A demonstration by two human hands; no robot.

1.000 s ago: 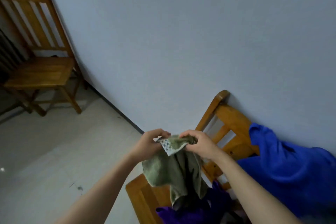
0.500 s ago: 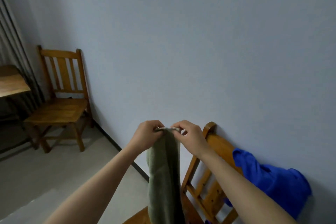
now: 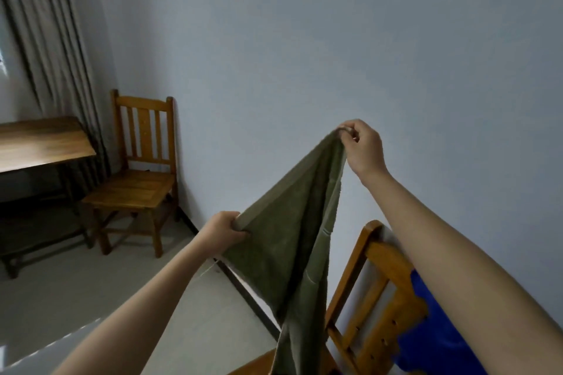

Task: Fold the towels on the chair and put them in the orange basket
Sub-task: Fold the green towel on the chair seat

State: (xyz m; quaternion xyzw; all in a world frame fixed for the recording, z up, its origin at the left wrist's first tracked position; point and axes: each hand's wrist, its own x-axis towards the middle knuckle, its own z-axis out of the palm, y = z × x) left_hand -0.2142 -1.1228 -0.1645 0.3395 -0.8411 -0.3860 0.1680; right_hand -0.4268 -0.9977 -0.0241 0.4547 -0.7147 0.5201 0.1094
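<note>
Now | left hand [image 3: 224,230] clutching green towel [image 3: 292,231] | right hand [image 3: 361,143] pinching corner

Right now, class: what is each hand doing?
Left hand: closed, gripping the green towel edge.
Right hand: closed, pinching the towel's raised corner.

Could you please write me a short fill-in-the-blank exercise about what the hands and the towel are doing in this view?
1. Both hands grip one edge of a towel whose colour is ____.
2. The hand raised higher is the ____ hand.
3. The left hand grips the towel's edge ____ than the right.
4. The cloth draped on the near chair is ____.

Missing words: green; right; lower; blue
</note>
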